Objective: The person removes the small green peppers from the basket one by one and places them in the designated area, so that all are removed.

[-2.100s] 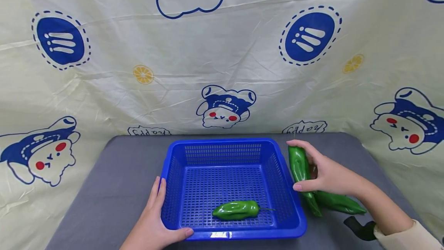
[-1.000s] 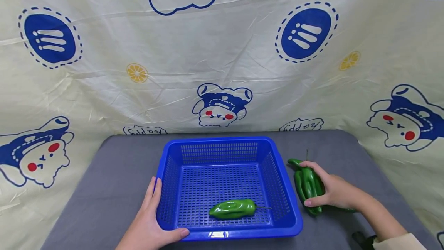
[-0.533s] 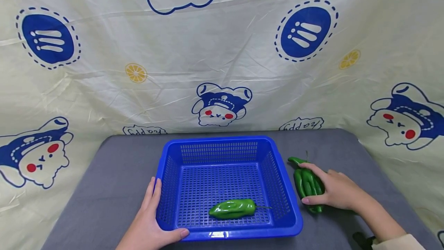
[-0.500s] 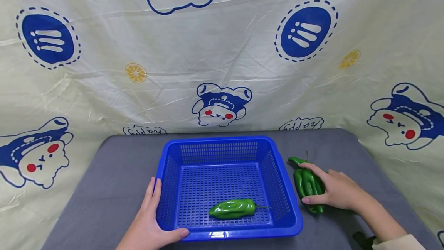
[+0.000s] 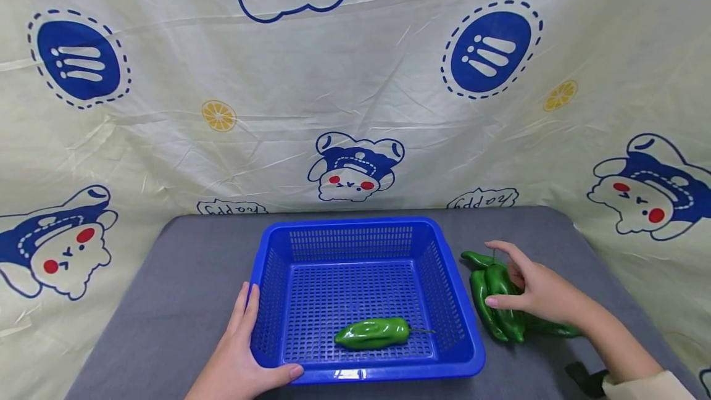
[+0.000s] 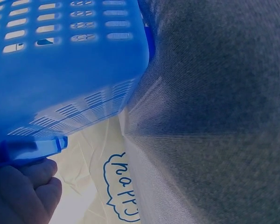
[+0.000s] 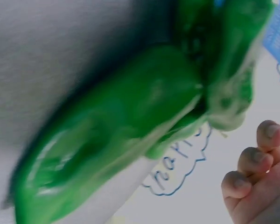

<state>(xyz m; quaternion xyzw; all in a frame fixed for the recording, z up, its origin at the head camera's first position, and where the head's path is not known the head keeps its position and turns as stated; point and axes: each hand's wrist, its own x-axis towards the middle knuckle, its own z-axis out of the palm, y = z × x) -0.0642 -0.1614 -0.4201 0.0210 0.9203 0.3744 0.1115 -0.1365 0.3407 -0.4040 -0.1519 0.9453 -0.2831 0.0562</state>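
On the grey table stands a blue plastic basket (image 5: pixel 422 371) with perforated walls and floor. One green pepper (image 5: pixel 373 334) lies inside, near the front wall. My left hand (image 5: pixel 236 344) holds the basket's near left corner, thumb on the front rim and fingers along the left side. Right of the basket lies a pile of several green peppers (image 5: pixel 507 320), partly overlapping. Over this pile is my right hand (image 5: pixel 547 292), thumb and index finger spread apart. Its other fingers (image 7: pixel 249 161) are bent and hold nothing in the right wrist view; the peppers there lie apart from them.
Behind the table hangs a pale printed cloth (image 5: pixel 389 79) with blue bear drawings. The grey tabletop (image 5: pixel 183 289) extends left of the basket. A dark strap-like thing (image 5: pixel 583 378) shows by the right sleeve (image 5: pixel 647 386).
My right hand brought a pepper down onto the pile, pressed round it, then let go and lifted slightly. My left hand stays on the basket; the view shifted a little.
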